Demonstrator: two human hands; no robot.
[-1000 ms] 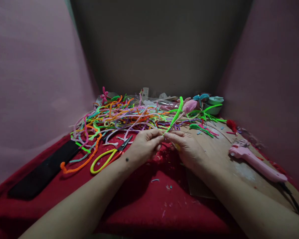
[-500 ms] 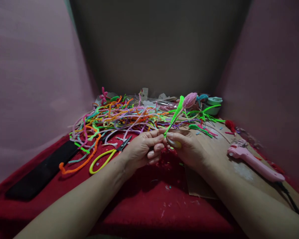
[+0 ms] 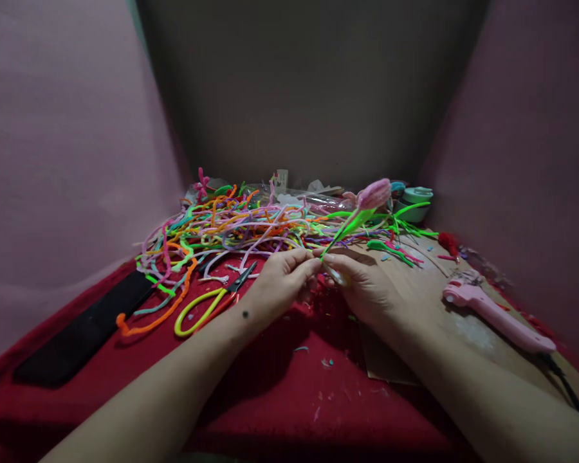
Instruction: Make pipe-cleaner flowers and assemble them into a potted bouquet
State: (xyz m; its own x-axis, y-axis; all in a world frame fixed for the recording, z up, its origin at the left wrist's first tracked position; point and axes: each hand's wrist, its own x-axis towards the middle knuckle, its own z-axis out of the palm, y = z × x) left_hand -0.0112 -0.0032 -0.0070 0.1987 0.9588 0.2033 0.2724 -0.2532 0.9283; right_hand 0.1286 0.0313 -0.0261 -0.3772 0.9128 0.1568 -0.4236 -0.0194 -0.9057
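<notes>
Fuzzy pink flower (image 3: 374,194) leans far right of centre, its green stem base pinched between my left hand (image 3: 287,276) and right hand (image 3: 367,283). Looks like fiddly stem handling, so I'd say light, steady fingertips.

**A small handicraft workspace, home or workshop not determinable**

The setting is identified by its red cloth-covered table (image 3: 270,411), enclosed by a plain pink wall (image 3: 67,128) on either side and a dark grey wall (image 3: 309,90) behind. Craft supplies define its use: a tangled heap of multicoloured, fuzzy pipe cleaners (image 3: 251,225) across the table's far part, scissors with yellow and red handles (image 3: 202,319) on its left, and a pink plastic glue gun (image 3: 502,315) with a black cord on its right, over a flat brown board (image 3: 415,308). Small cut scraps (image 3: 328,363) dot the table's near part.
</notes>
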